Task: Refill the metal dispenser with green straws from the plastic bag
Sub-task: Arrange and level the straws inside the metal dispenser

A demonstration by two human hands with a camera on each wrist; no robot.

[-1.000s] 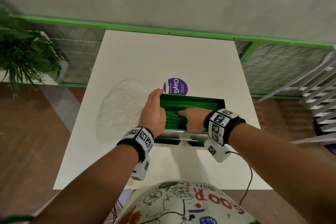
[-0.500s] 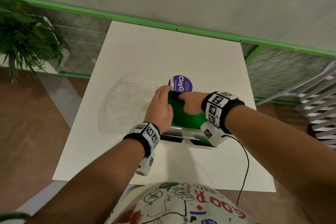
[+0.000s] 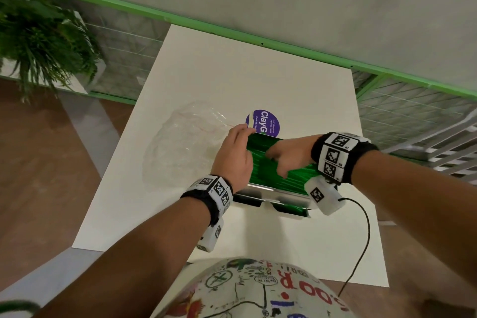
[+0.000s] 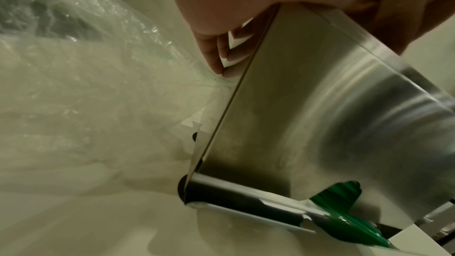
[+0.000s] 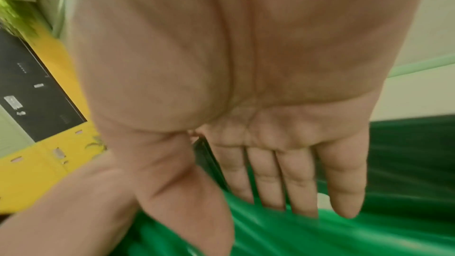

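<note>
The metal dispenser [image 3: 273, 195] stands on the white table [image 3: 232, 72], its open top filled with green straws [image 3: 291, 175]. My left hand [image 3: 235, 157] rests over the dispenser's left end. Its fingers [image 4: 214, 52] run straight down the steel end wall [image 4: 320, 114] and its thumb lies across the front. My right hand [image 3: 286, 155] lies flat on the straws [image 5: 381, 221], fingers [image 5: 295, 182] straight and pointing left, holding nothing. More straws [image 4: 339, 217] show in the bottom slot. The crumpled clear plastic bag [image 3: 180, 142] lies just left of the dispenser.
A purple round sticker [image 3: 265, 121] is on the table behind the dispenser. A potted plant [image 3: 38, 33] stands at far left, and a green railing [image 3: 258, 39] runs behind the table. A black cable [image 3: 361, 240] hangs from my right wrist.
My right hand has slid left along the straws towards my left hand. The left hand has stayed on the dispenser's left end. The view has tilted.
</note>
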